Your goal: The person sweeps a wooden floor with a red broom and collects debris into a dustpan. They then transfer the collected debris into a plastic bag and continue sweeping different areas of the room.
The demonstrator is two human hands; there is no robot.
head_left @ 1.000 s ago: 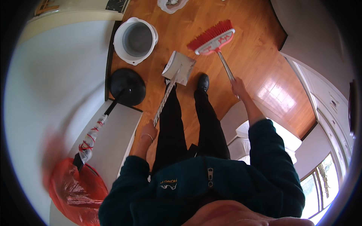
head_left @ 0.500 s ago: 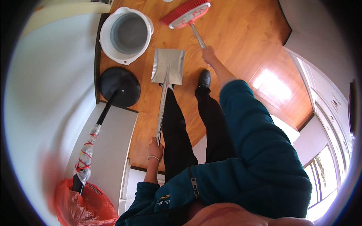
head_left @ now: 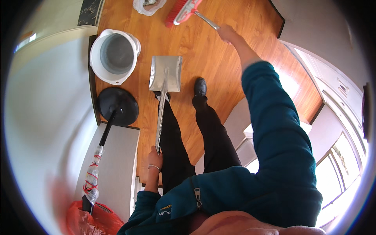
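My left hand [head_left: 155,158] is closed round the end of a long-handled metal dustpan [head_left: 166,73], low beside my left leg. The pan is held over the floor in front of my left shoe, and nothing shows on its flat face. Out to the front right, my right hand [head_left: 228,34] grips the metal handle of a broom [head_left: 187,11]. Its head is red and white with red bristles, near the top edge. Left of that broom head lies a white plastic bag [head_left: 149,8] with something I cannot make out in it, partly cut off.
A white bucket [head_left: 95,58] stands by the left wall, with a black round base [head_left: 127,107] and pole just nearer. A red plastic bag [head_left: 107,217] is at the lower left. Wood-look floor [head_left: 219,62] stretches ahead; a white cabinet [head_left: 111,156] is at left.
My right arm has reached farther out, and the broom head has shifted up and left in view. The view has tilted forward, showing more of the white bag. Both grips are unchanged.
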